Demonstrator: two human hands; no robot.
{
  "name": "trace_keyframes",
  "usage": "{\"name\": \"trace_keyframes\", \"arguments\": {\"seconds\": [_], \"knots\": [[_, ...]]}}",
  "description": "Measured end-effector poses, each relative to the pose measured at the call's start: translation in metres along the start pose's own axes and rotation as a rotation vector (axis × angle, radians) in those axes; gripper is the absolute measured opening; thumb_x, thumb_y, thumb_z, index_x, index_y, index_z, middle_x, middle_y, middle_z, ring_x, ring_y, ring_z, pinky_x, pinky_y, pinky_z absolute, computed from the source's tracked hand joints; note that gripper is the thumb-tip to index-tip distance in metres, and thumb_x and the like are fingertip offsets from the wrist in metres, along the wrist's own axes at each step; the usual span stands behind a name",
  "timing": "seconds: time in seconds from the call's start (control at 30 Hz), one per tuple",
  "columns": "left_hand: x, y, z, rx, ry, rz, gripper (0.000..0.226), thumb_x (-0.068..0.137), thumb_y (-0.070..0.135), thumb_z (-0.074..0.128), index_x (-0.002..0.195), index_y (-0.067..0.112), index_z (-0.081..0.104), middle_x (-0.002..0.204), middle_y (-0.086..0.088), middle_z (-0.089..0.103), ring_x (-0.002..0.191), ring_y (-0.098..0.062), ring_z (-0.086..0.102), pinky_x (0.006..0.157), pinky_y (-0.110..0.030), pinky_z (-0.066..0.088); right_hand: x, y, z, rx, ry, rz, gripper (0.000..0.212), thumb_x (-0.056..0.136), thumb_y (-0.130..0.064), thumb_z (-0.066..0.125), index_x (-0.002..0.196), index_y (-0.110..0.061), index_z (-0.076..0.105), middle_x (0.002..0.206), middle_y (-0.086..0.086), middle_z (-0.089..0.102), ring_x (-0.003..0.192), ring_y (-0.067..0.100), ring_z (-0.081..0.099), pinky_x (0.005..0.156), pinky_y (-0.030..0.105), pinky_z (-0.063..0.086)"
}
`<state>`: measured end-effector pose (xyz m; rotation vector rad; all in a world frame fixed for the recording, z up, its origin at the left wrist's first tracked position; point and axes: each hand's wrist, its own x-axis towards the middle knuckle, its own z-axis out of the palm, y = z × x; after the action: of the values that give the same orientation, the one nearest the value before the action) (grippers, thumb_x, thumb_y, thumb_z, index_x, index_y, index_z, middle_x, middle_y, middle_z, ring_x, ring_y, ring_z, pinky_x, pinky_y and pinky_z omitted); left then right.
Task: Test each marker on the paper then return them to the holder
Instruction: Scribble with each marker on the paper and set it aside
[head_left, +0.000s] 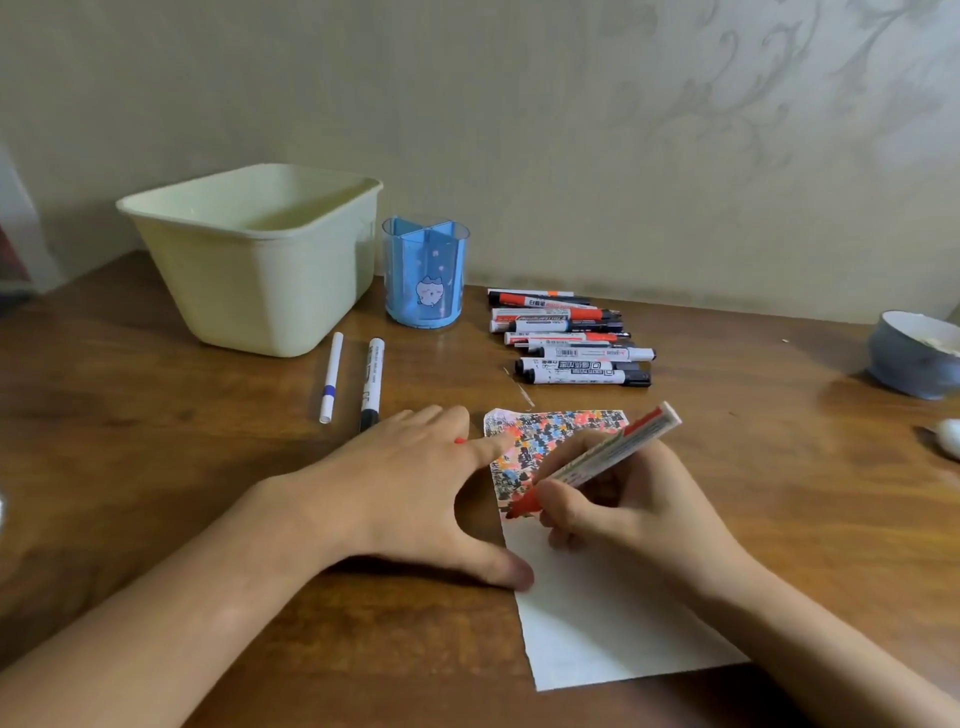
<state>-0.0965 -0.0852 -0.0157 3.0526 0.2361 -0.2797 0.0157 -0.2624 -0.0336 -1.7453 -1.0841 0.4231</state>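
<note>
1. While the right hand (618, 499) grips a red marker (597, 460) in a writing hold, its tip touches the paper (597, 613) at the lower edge of the scribbled patch; the barrel leans up and away to the right.
2. Flat and spread, the left hand (410, 483) pins the paper's left edge to the table (156, 493), thumb on the near side and forefinger on the far corner; a small red bit shows by its fingers, possibly the cap, though the view is too poor to be sure.
3. Just beyond the left hand lie a white pen (331, 378) and a black-tipped marker (372, 383), both pointing away from the person.
4. Farther back and beyond the right hand sits a row of markers (569, 338), long axes running left to right.
5. Farthest stands the blue holder (426, 273), upright beside a cream tub (260, 260); it lies ahead and to the left of the writing hand, so by my judgement the left hand is nearer, and the right must cross over it to drop the marker in.
</note>
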Motion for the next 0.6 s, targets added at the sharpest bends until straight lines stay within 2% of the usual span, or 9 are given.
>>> {"name": "trace_keyframes", "arguments": {"seconds": [0.37,0.6], "knots": [[0.0008,-0.0011,0.0008,-0.002,-0.004,0.016,0.116,0.060,0.097,0.045,0.155,0.044,0.008,0.099,0.014,0.029,0.101,-0.008,0.034,0.081,-0.027,0.030,-0.0024,-0.0061,0.0005,-0.054,-0.026,0.001,0.018,0.089,-0.006,0.068,0.082,-0.022,0.070,0.073,-0.002,0.075,0.065,0.017,0.073,0.062,0.031,0.060],[0.0016,-0.0015,0.0006,0.008,-0.021,0.015,0.114,0.061,0.096,0.045,0.155,0.043,0.010,0.100,0.013,0.029,0.097,-0.009,0.032,0.077,-0.027,0.028,-0.0018,-0.0046,0.0004,-0.091,-0.014,0.005,0.014,0.088,-0.009,0.070,0.083,-0.022,0.070,0.072,-0.001,0.075,0.065,0.017,0.073,0.062,0.033,0.060]]}}
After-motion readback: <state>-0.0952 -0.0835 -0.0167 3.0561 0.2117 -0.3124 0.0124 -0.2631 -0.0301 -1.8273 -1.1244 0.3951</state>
